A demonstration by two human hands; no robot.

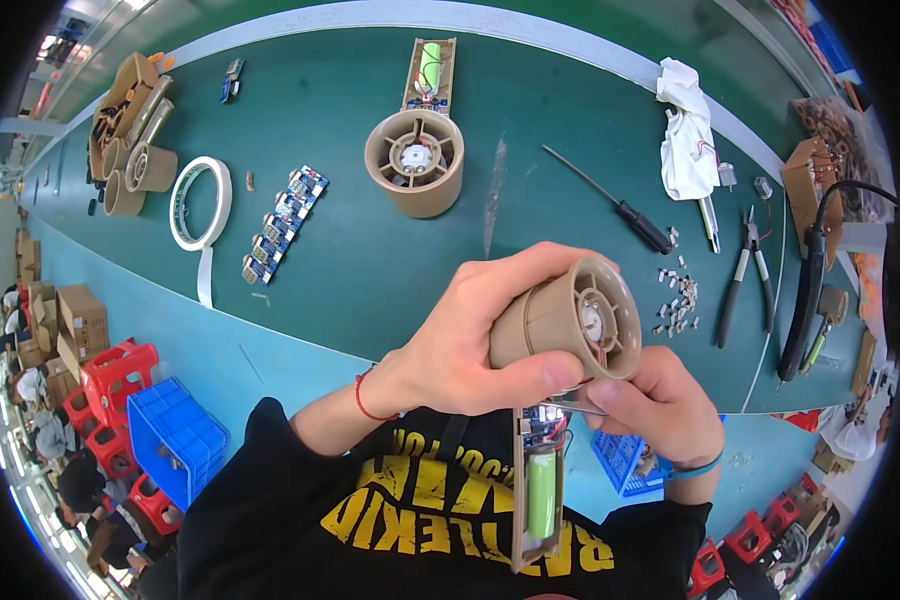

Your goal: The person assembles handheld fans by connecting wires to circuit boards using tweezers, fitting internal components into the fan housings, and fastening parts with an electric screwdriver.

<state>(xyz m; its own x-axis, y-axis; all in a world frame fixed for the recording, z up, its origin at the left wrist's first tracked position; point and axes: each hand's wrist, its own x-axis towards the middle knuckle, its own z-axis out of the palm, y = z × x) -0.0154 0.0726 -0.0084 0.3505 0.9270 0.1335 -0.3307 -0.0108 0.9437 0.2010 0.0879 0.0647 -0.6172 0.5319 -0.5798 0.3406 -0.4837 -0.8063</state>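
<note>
My left hand [460,345] is wrapped round the tan round head of a handheld fan [530,330], which is tilted over the table's near edge. Inside its spoked ring a small motor shows. From the head an open handle hangs toward me, with a green battery cell [541,495] and a small circuit board with thin wires [542,422]. Close under the head, my right hand [670,415] is closed in a pinch on a thin metal tool [577,406], its tip by the board. The fingers hide what kind of tool it is.
Another open tan fan [420,200] stands ahead on the green table. To the left lie a strip of circuit boards [288,222], a tape roll [178,215] and a box of tan parts [105,125]. Rightward are a screwdriver [642,226], small white pieces [680,300], pliers [732,300] and a soldering iron [810,290].
</note>
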